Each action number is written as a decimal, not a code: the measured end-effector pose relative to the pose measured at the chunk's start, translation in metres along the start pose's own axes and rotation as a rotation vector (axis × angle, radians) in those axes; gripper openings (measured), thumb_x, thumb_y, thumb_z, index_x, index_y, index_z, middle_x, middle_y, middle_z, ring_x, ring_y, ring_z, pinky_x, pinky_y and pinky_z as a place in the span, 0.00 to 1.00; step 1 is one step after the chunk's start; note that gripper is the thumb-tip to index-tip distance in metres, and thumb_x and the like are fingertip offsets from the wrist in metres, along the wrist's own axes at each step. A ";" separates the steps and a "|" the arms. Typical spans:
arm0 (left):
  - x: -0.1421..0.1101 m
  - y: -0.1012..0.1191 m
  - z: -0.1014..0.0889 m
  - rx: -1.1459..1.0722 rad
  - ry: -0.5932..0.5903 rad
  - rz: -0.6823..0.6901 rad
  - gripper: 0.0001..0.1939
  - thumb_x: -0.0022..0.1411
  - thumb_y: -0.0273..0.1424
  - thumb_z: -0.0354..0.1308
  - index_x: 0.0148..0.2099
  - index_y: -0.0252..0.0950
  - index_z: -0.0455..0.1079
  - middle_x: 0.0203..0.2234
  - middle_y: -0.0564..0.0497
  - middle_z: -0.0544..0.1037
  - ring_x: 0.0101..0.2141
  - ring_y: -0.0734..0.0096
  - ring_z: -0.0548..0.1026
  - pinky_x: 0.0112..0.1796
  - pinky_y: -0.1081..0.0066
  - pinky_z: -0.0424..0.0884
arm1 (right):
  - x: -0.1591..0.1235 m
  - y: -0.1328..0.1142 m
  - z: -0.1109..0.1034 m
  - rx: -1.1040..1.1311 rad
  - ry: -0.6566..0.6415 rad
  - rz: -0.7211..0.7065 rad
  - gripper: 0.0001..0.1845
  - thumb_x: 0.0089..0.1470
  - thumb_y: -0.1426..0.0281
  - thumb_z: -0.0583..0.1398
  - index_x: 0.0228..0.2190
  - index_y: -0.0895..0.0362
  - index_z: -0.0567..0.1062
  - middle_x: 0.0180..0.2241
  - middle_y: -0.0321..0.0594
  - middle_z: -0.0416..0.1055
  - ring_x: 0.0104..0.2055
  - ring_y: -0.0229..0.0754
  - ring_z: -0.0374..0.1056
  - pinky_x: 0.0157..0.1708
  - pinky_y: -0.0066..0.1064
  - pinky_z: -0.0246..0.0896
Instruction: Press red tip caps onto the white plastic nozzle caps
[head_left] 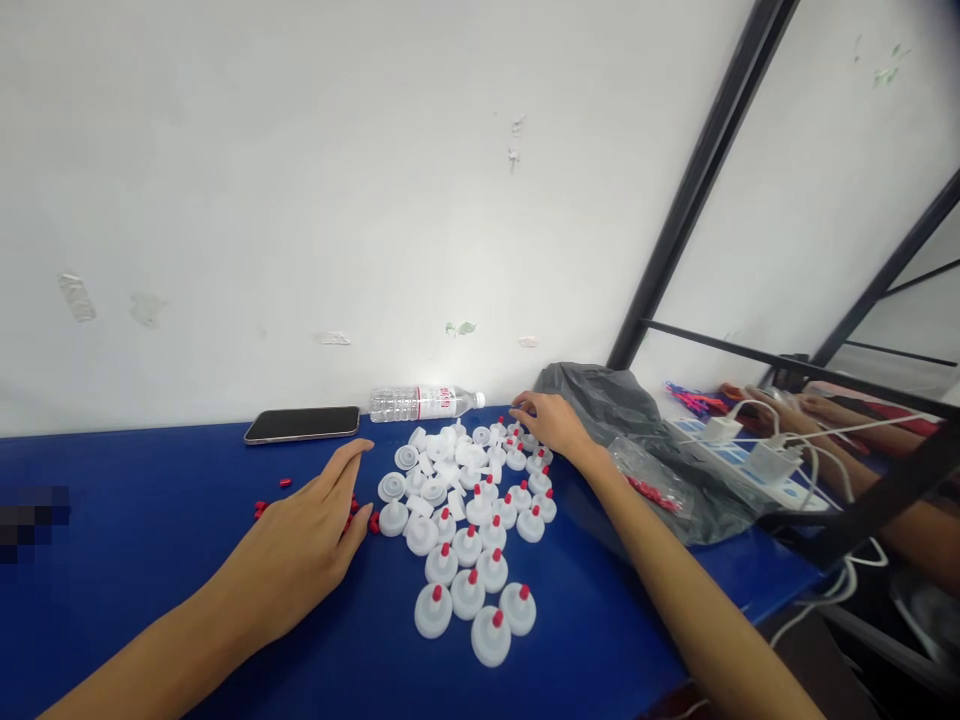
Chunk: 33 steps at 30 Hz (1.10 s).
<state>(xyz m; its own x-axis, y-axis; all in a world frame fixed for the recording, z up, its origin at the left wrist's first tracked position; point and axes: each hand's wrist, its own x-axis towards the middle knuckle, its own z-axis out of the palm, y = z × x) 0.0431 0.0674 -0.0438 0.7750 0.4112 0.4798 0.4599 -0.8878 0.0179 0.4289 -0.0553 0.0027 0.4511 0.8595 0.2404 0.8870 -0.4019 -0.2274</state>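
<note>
My left hand point(319, 515) rests low over the blue table, fingers stretched out and thumb apart, with nothing held. Under and around it lie small red caps point(286, 483), partly hidden by the hand. To its right spreads a pile of white plastic nozzle lids point(450, 455), some lying flat or turned over. Nearer me and along the right side, several white lids stand upright with red caps on their tips point(491, 635). At the pile's far right edge, my right hand point(553, 422) reaches in with loosely bent fingers beside the red-tipped lids; no object shows in it.
A phone point(302, 425) and a clear water bottle point(424, 403) lie by the wall. On the right are a grey plastic bag point(592, 400), a clear bag of red pieces point(652, 485), a power strip point(750, 465) with white cables, and a black frame. Another person's arms point(847, 450) show beyond it.
</note>
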 end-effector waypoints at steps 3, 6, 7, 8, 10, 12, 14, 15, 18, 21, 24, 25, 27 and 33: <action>-0.001 -0.001 0.000 -0.017 0.007 0.007 0.28 0.81 0.39 0.41 0.74 0.31 0.59 0.73 0.39 0.66 0.37 0.62 0.86 0.33 0.63 0.80 | 0.000 0.004 -0.011 0.008 -0.059 -0.015 0.19 0.71 0.59 0.65 0.57 0.55 0.76 0.58 0.46 0.75 0.54 0.49 0.76 0.53 0.48 0.76; -0.001 -0.001 0.000 -0.032 0.000 -0.001 0.28 0.81 0.40 0.41 0.75 0.32 0.57 0.73 0.39 0.66 0.36 0.62 0.86 0.32 0.63 0.79 | 0.000 0.006 -0.017 0.038 -0.165 -0.067 0.17 0.71 0.58 0.64 0.55 0.54 0.77 0.57 0.45 0.76 0.53 0.48 0.76 0.52 0.45 0.77; -0.001 0.000 0.000 -0.035 -0.005 -0.005 0.29 0.81 0.40 0.41 0.75 0.32 0.57 0.73 0.39 0.66 0.35 0.63 0.86 0.32 0.63 0.79 | -0.001 0.006 -0.017 0.051 -0.195 -0.083 0.17 0.71 0.58 0.64 0.55 0.54 0.78 0.57 0.44 0.76 0.52 0.48 0.76 0.52 0.45 0.77; -0.001 0.000 -0.001 -0.038 -0.009 -0.011 0.29 0.81 0.40 0.41 0.75 0.32 0.57 0.73 0.39 0.66 0.34 0.63 0.86 0.31 0.63 0.79 | -0.001 0.006 -0.016 0.064 -0.216 -0.097 0.17 0.71 0.59 0.64 0.55 0.54 0.78 0.57 0.44 0.76 0.52 0.48 0.76 0.52 0.45 0.77; 0.000 0.000 -0.001 -0.043 -0.021 -0.022 0.29 0.81 0.40 0.41 0.75 0.33 0.57 0.73 0.39 0.66 0.34 0.64 0.86 0.31 0.63 0.79 | -0.001 0.005 -0.015 0.088 -0.223 -0.112 0.17 0.71 0.59 0.65 0.55 0.54 0.78 0.57 0.45 0.76 0.52 0.48 0.76 0.52 0.45 0.77; 0.000 0.001 -0.002 -0.040 -0.027 -0.027 0.29 0.81 0.40 0.41 0.75 0.32 0.57 0.73 0.40 0.66 0.36 0.63 0.86 0.33 0.63 0.80 | -0.001 0.005 -0.016 0.113 -0.185 -0.114 0.17 0.71 0.59 0.65 0.56 0.55 0.77 0.57 0.45 0.76 0.52 0.48 0.76 0.52 0.46 0.77; 0.000 0.001 -0.001 -0.029 -0.023 -0.024 0.29 0.81 0.40 0.40 0.75 0.31 0.57 0.74 0.40 0.65 0.38 0.61 0.87 0.35 0.62 0.81 | -0.001 0.005 -0.020 0.141 -0.109 -0.106 0.18 0.71 0.59 0.65 0.56 0.55 0.77 0.57 0.45 0.75 0.53 0.48 0.76 0.53 0.46 0.77; 0.000 0.001 -0.001 -0.025 -0.022 -0.021 0.29 0.81 0.40 0.40 0.75 0.31 0.57 0.74 0.40 0.65 0.39 0.60 0.87 0.36 0.62 0.81 | -0.001 0.006 -0.021 0.157 -0.065 -0.099 0.18 0.71 0.59 0.65 0.56 0.55 0.77 0.57 0.46 0.75 0.53 0.48 0.76 0.53 0.46 0.77; 0.001 0.002 -0.002 -0.028 -0.029 -0.021 0.29 0.81 0.41 0.39 0.75 0.31 0.58 0.75 0.41 0.64 0.40 0.59 0.87 0.37 0.61 0.82 | 0.000 0.005 -0.024 0.208 0.047 -0.084 0.19 0.71 0.59 0.65 0.57 0.56 0.76 0.56 0.46 0.76 0.52 0.48 0.77 0.52 0.47 0.77; 0.002 0.003 -0.004 -0.036 -0.022 -0.015 0.30 0.81 0.41 0.39 0.75 0.30 0.56 0.75 0.41 0.64 0.46 0.57 0.86 0.38 0.62 0.82 | 0.000 0.000 -0.022 0.248 0.095 -0.106 0.19 0.71 0.59 0.65 0.57 0.56 0.76 0.55 0.45 0.76 0.51 0.47 0.77 0.51 0.46 0.77; 0.003 0.003 -0.004 -0.030 -0.028 -0.012 0.30 0.81 0.40 0.39 0.75 0.30 0.56 0.75 0.42 0.64 0.45 0.58 0.86 0.37 0.62 0.82 | -0.001 -0.007 -0.020 0.253 0.108 -0.138 0.17 0.71 0.59 0.64 0.55 0.56 0.77 0.54 0.45 0.77 0.51 0.47 0.77 0.51 0.45 0.77; 0.003 0.003 -0.004 -0.026 -0.036 -0.017 0.30 0.81 0.40 0.39 0.75 0.30 0.56 0.75 0.41 0.63 0.42 0.59 0.86 0.37 0.62 0.82 | -0.002 -0.009 -0.020 0.249 0.109 -0.146 0.17 0.71 0.59 0.64 0.54 0.56 0.77 0.54 0.45 0.77 0.51 0.47 0.77 0.51 0.45 0.77; 0.003 0.004 -0.004 -0.021 -0.047 -0.026 0.30 0.81 0.40 0.38 0.75 0.31 0.56 0.75 0.41 0.63 0.38 0.61 0.86 0.37 0.62 0.82 | -0.002 -0.012 -0.018 0.237 0.114 -0.156 0.16 0.72 0.59 0.64 0.54 0.55 0.78 0.55 0.45 0.77 0.51 0.46 0.77 0.52 0.45 0.77; 0.002 0.004 -0.006 -0.034 -0.042 -0.025 0.29 0.81 0.40 0.39 0.75 0.31 0.57 0.75 0.40 0.64 0.41 0.60 0.86 0.38 0.62 0.82 | -0.001 -0.017 -0.016 0.234 0.143 -0.159 0.18 0.71 0.59 0.65 0.56 0.55 0.77 0.57 0.46 0.76 0.53 0.48 0.76 0.53 0.47 0.76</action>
<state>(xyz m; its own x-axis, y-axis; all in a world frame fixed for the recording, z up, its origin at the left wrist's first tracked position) 0.0439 0.0632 -0.0380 0.7813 0.4413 0.4415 0.4652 -0.8832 0.0595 0.4148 -0.0549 0.0216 0.3323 0.8458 0.4174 0.9084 -0.1680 -0.3829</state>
